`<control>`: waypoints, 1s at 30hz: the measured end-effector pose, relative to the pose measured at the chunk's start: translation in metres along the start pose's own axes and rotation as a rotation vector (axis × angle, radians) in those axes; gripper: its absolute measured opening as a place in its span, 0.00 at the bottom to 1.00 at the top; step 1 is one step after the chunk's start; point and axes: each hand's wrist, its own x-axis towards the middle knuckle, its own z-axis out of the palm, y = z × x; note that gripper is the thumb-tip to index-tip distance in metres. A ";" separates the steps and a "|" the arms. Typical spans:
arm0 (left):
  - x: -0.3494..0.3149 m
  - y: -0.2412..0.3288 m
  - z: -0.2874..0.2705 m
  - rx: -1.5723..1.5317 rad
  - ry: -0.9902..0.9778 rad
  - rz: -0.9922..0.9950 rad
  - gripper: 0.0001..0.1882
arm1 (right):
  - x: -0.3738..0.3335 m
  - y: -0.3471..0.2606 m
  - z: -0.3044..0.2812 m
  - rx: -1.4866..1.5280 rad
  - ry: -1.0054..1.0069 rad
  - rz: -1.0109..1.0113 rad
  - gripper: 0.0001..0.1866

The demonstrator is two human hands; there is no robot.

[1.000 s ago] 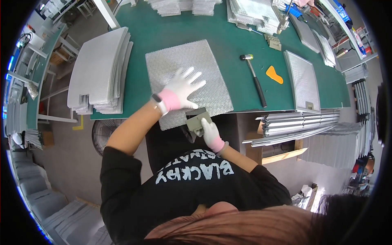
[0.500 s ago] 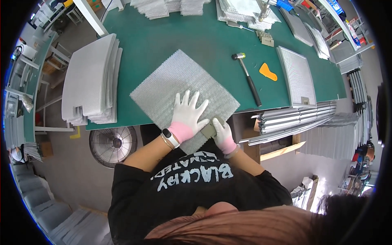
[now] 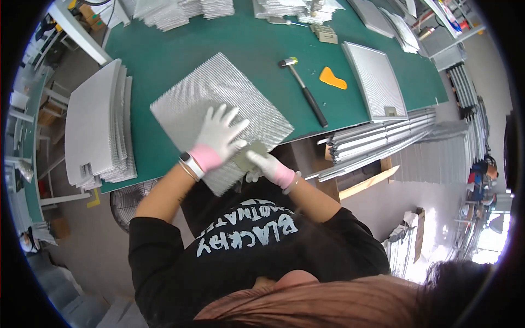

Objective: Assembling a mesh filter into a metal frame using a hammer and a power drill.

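Observation:
A silver mesh sheet point(image 3: 219, 79) lies turned like a diamond on the green table, its nearest corner jutting past the front edge toward my body. On its near half rests my left hand point(image 3: 215, 138), white-gloved, flat with the fingers spread. My right hand point(image 3: 268, 167), gloved too, pinches a small flat grey-green plate point(image 3: 254, 148) at the sheet's near right edge. The thumb is on top of the plate, with fingertips showing below it. How the plate meets the mesh is not plain.
Right of the sheet lie a black-handled hammer point(image 3: 307, 95), an orange scraper point(image 3: 332, 78) and a framed mesh panel point(image 3: 377, 79). Stacked mesh sheets point(image 3: 95, 128) stand at the left, with more at the back. Metal profiles point(image 3: 377, 139) are below the right edge, a floor fan point(image 3: 128, 203) lower left.
The whole view has shifted, so the table things appear farther left. My right hand has changed its hold, and more of the plate shows. My left hand stays spread on the mesh.

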 end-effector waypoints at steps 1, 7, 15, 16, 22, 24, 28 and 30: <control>0.009 -0.019 -0.003 -0.011 -0.019 0.101 0.31 | 0.000 -0.007 -0.001 -0.221 -0.088 0.014 0.33; 0.015 0.000 -0.034 0.087 0.208 0.132 0.25 | -0.081 0.043 -0.103 -1.517 0.369 0.028 0.18; -0.095 0.078 0.135 -1.200 -0.364 -0.010 0.19 | -0.088 -0.006 -0.061 -1.416 0.342 -0.457 0.09; -0.082 0.095 0.140 -1.110 -0.205 -0.005 0.19 | -0.075 -0.022 -0.031 -1.446 0.330 -0.541 0.10; -0.060 0.088 0.084 -1.252 0.109 -0.162 0.20 | -0.037 -0.048 0.086 -1.375 0.076 -1.087 0.12; -0.063 0.077 0.043 -1.363 0.194 -0.234 0.20 | -0.050 -0.024 0.066 -1.063 -0.042 -1.176 0.13; -0.130 0.027 -0.014 -1.953 0.832 -0.010 0.23 | -0.070 0.029 0.001 0.546 0.401 -0.468 0.14; -0.162 0.002 -0.050 -1.661 1.067 -0.074 0.27 | -0.106 0.041 -0.078 1.099 0.211 -0.678 0.27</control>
